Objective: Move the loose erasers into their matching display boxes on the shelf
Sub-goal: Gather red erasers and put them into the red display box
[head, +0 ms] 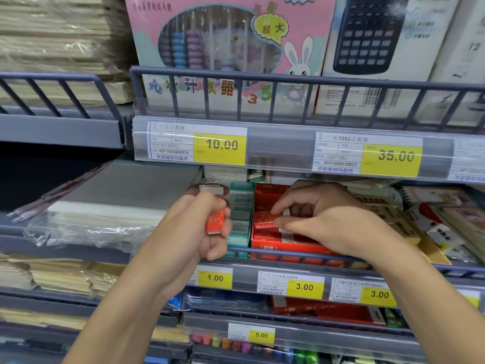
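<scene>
Between the two hands, the red display box looks like glossy printed card. Just under the wrists runs a smooth, matt grey metal rail. Left of the left hand, crinkled clear plastic wrap shines over stacked paper.

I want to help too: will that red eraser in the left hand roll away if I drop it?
Probably not: the red eraser looks flat-sided, so it should not roll. It seems light, since the left hand holds several. Its paper sleeve may be a bit slippery.

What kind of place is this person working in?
Most likely a shop's stationery aisle: yellow price tags line the shelf rail, with a boxed calculator above and a red eraser box below.
</scene>
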Available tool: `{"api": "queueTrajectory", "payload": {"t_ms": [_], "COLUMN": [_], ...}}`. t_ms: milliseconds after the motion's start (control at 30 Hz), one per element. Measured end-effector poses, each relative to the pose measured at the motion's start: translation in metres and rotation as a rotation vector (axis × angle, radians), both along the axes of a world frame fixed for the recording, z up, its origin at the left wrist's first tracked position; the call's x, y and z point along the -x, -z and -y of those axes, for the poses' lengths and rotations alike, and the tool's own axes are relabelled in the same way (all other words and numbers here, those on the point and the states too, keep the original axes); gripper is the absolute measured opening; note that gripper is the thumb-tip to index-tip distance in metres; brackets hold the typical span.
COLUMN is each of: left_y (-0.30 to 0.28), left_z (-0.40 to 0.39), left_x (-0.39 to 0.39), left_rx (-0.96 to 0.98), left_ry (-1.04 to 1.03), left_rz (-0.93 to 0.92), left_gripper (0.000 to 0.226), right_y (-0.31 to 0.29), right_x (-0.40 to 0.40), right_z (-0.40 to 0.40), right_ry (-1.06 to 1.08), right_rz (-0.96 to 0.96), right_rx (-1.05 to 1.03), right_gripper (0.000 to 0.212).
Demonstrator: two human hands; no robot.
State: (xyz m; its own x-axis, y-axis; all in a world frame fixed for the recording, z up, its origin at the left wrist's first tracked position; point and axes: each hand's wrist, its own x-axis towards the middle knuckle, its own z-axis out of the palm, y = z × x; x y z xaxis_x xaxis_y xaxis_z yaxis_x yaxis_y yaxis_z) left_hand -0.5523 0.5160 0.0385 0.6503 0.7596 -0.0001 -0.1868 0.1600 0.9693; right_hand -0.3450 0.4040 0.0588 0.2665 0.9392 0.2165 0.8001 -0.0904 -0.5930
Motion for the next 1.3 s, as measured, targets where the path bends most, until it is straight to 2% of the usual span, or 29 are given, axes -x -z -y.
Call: {"api": "queueTrajectory", "payload": {"t_ms": [300,467,633,700,767,833,867,967,1067,1167,1300], "left_y": [0.000,-0.002,-0.002,-0.003,-0.002,-0.002,-0.001,-0.002,-0.003,-0.002,0.002], "left_z": [0.002,0.005,0.006,0.008,0.009,0.010,0.010,0.013,0.014,0.012,0.011], "left_x": [0.004,0.002,0.002,0.001,0.001,0.001,0.001,0.001,0.001,0.003,0.002], "left_rx": [-0.055,-0.106,-0.194,-0.209,-0.221,-0.223,-0.224,-0.233,-0.208,-0.208,-0.276], "left_ry": [0.074,0.135,0.193,0.207,0.219,0.227,0.232,0.263,0.262,0.232,0.209], "left_rz": [-0.015,0.002,-0.045,-0.057,-0.060,-0.048,-0.042,-0.030,-0.016,-0.050,-0.080], "left_gripper": [0.019,0.042,0.046,0.047,0.044,0.039,0.036,0.033,0.039,0.038,0.025], "right_y": [0.002,0.001,-0.001,-0.002,-0.004,-0.008,-0.009,-0.007,-0.004,-0.001,0.006], "right_x": [0.001,0.002,0.003,0.006,0.011,0.017,0.020,0.028,0.029,0.028,0.038], "right_z": [-0.004,-0.010,-0.011,-0.007,-0.001,0.006,0.009,0.009,0.006,0.006,0.004], "right_ry": [-0.038,-0.075,-0.094,-0.092,-0.084,-0.176,-0.230,-0.282,-0.267,-0.206,-0.047], "right_rz": [0.056,0.072,0.074,0.077,-0.082,-0.344,-0.411,-0.470,-0.608,-0.757,-0.717], "right_rx": [0.025,0.100,0.128,0.073,-0.059,-0.155,-0.171,-0.182,-0.233,-0.284,-0.358], "right_gripper": [0.009,0.011,0.010,0.011,0.018,0.025,0.026,0.021,0.015,0.022,0.019]}}
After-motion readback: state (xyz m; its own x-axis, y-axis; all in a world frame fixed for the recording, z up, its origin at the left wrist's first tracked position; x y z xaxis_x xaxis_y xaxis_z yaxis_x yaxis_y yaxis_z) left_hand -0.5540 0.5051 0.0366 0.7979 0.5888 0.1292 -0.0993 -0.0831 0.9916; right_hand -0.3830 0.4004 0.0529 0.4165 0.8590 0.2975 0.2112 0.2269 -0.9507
